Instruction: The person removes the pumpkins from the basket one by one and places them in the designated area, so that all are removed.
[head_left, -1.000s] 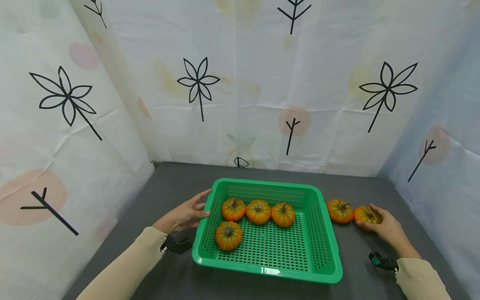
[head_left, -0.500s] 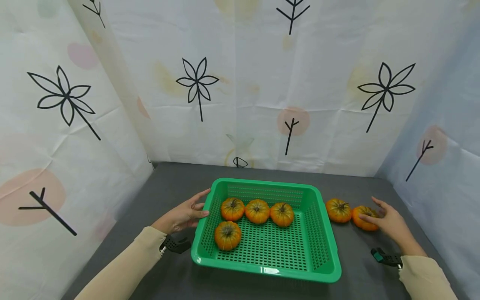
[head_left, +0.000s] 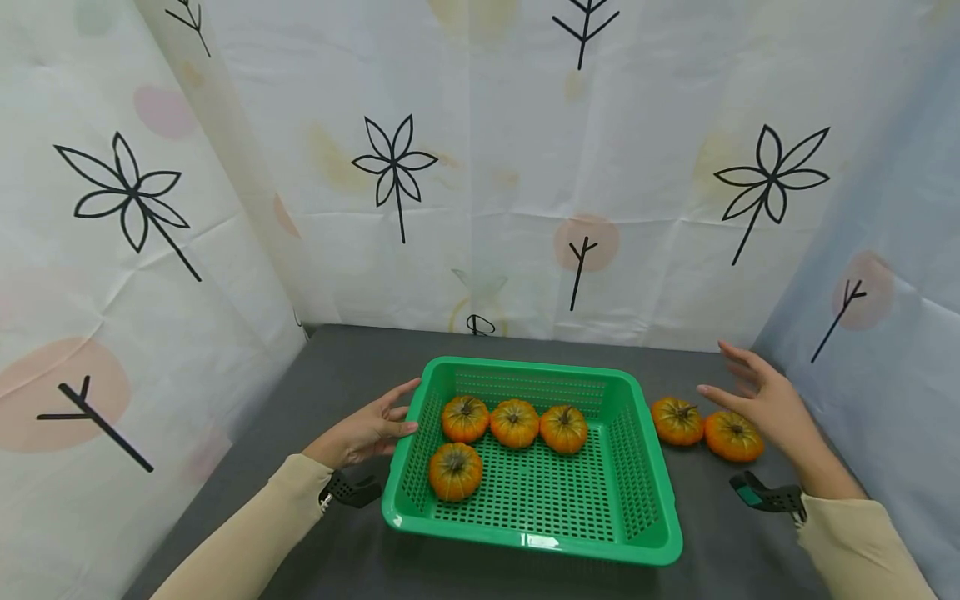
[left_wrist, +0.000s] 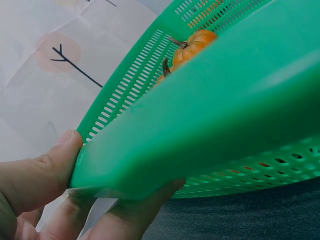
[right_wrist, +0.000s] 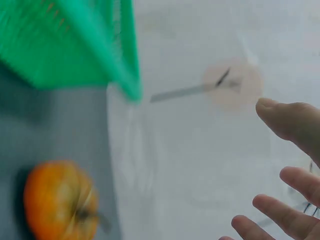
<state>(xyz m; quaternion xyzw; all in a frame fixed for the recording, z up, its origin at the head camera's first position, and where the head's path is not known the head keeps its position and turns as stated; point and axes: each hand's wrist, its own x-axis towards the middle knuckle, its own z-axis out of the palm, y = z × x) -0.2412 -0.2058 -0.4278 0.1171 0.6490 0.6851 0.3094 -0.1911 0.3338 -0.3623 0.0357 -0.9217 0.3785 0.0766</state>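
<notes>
A green plastic basket (head_left: 480, 533) with perforated walls stands mid-table. My left hand (head_left: 363, 433) holds its left rim; in the left wrist view the thumb (left_wrist: 65, 150) lies against the rim with fingers underneath. Several small orange pumpkins sit inside, three in a row, including the middle one (head_left: 515, 423), and one nearer pumpkin (head_left: 456, 472) at the left. Outside the basket's right side, two more rest on the table: a left pumpkin (head_left: 677, 421) and a right pumpkin (head_left: 733, 437). My right hand (head_left: 772, 408) hovers by the right pumpkin, fingers spread and holding nothing.
The dark grey table (head_left: 352, 358) is enclosed by white fabric walls (head_left: 495, 192) printed with leaf outlines. The right fabric wall (head_left: 892, 367) rises close beside my right arm. A black strap (head_left: 765, 496) sits at the right wrist.
My right hand has let go of the right pumpkin, moving back and then up and away from it. That pumpkin now sits slightly lower in view. My left hand and the basket stay put.
</notes>
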